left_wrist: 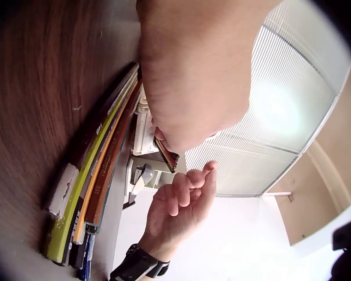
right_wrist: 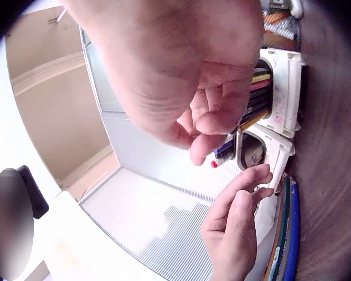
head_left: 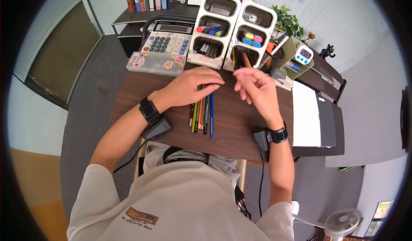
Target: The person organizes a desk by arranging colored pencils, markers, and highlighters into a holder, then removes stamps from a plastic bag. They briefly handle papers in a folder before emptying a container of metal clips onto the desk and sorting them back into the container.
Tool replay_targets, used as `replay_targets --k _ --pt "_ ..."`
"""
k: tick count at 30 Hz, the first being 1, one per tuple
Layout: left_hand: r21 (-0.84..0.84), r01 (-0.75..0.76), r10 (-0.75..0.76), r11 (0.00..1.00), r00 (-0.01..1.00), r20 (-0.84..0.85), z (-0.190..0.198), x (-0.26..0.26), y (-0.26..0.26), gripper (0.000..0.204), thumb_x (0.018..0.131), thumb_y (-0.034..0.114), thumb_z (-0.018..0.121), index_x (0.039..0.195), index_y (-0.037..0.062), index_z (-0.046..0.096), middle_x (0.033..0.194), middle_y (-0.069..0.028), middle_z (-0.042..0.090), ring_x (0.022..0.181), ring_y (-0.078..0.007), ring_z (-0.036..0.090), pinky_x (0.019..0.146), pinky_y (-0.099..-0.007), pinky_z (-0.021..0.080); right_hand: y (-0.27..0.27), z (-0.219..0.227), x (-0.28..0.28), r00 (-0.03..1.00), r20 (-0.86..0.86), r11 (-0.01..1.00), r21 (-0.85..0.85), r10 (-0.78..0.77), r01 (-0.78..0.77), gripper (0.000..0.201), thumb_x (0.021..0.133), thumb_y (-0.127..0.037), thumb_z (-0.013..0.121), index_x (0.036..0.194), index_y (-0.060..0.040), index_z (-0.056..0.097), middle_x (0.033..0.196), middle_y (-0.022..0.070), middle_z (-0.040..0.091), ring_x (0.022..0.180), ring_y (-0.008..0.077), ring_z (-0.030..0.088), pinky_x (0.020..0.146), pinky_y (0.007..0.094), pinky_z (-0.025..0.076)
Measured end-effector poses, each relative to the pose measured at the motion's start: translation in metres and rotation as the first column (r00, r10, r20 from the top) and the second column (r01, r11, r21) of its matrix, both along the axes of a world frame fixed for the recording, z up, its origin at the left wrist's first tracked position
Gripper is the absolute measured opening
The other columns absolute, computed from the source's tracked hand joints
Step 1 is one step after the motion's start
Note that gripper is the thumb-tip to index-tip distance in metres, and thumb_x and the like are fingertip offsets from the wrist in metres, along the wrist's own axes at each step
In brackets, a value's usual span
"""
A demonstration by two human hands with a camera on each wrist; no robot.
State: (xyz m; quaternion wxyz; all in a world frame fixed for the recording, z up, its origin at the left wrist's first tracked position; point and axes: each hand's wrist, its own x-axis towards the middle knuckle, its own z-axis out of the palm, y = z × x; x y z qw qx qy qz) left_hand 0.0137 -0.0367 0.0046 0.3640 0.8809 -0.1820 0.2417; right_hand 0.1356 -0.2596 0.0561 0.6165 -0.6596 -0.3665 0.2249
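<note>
Head view shows the left hand (head_left: 191, 88) lying flat over the top ends of a row of colored pencils (head_left: 202, 114) on the brown table (head_left: 240, 129), fingers straight and pressing down. The right hand (head_left: 256, 90) floats just above the table beside them, fingers loosely bent and holding nothing, near the white pen holders (head_left: 231, 30).

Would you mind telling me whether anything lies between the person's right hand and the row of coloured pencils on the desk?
Partly: the left hand rests flat over the far ends of the coloured pencils. The right hand hovers beside them, fingers loosely curled, holding nothing. The near halves of the pencils lie uncovered on the desk, with nothing visible in between.
</note>
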Motion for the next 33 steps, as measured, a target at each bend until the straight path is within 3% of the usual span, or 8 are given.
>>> replay_targets --k 2,6,10,16,22,33 --pt "0.005 -0.026 0.026 1.000 1.000 0.009 0.000 0.001 0.002 0.020 0.098 0.009 0.070 0.117 0.0024 0.074 0.120 -0.0114 0.074 0.112 -0.0290 0.069 0.098 -0.0398 0.055 -0.001 -0.001 -0.003 0.986 0.044 0.973 -0.178 0.158 -0.148 0.022 0.105 -0.015 0.065 0.121 -0.0023 0.073 0.086 0.0030 0.075 0.063 0.0051 0.060 0.053 0.0215 0.046" --pt "-0.006 -0.025 0.026 1.000 0.999 0.029 -0.005 0.003 0.005 0.019 0.098 0.008 0.070 0.116 0.0014 0.075 0.116 -0.0117 0.074 0.108 -0.0296 0.070 0.095 -0.0396 0.056 0.006 -0.001 -0.012 0.975 0.044 0.928 -0.319 0.219 -0.195 0.024 0.105 -0.017 0.065 0.124 -0.0045 0.073 0.078 0.0019 0.073 0.062 0.0051 0.060 0.055 0.0233 0.048" --pt "-0.005 -0.049 0.049 0.999 0.998 0.039 -0.005 0.003 0.004 0.019 0.099 0.008 0.069 0.115 0.0015 0.075 0.114 -0.0120 0.074 0.107 -0.0293 0.070 0.093 -0.0389 0.056 0.005 -0.002 -0.010 0.966 0.142 0.935 -0.314 0.216 -0.163 0.025 0.105 -0.017 0.064 0.126 -0.0058 0.073 0.073 0.0014 0.071 0.058 0.0048 0.058 0.054 0.0239 0.047" --pt "0.000 -0.046 0.046 0.999 0.998 0.047 -0.002 0.001 0.003 0.018 0.098 0.008 0.070 0.114 0.0034 0.076 0.114 -0.0120 0.074 0.106 -0.0286 0.070 0.093 -0.0390 0.056 0.004 -0.001 -0.008 0.975 0.220 0.982 -0.182 -0.008 0.049 0.029 0.107 -0.015 0.059 0.132 -0.0058 0.071 0.066 0.0015 0.069 0.051 0.0048 0.054 0.050 0.0247 0.044" --pt "0.005 -0.052 0.051 0.999 0.998 0.044 -0.002 0.001 0.003 0.017 0.098 0.008 0.070 0.114 0.0038 0.076 0.113 -0.0116 0.074 0.107 -0.0286 0.070 0.093 -0.0391 0.056 0.005 -0.002 -0.008 0.968 0.245 0.976 -0.188 -0.059 0.107 0.033 0.108 -0.013 0.055 0.136 -0.0021 0.068 0.066 0.0000 0.065 0.051 0.0031 0.050 0.050 0.0220 0.040" --pt "-0.004 -0.042 0.042 0.999 0.999 0.030 -0.001 0.002 0.003 0.017 0.099 0.008 0.069 0.113 0.0031 0.076 0.113 -0.0118 0.074 0.106 -0.0286 0.070 0.093 -0.0388 0.056 0.005 -0.002 -0.006 0.943 0.297 0.967 -0.156 -0.147 0.200 0.030 0.108 -0.016 0.057 0.131 -0.0028 0.072 0.068 0.0009 0.068 0.053 0.0036 0.053 0.052 0.0232 0.043"
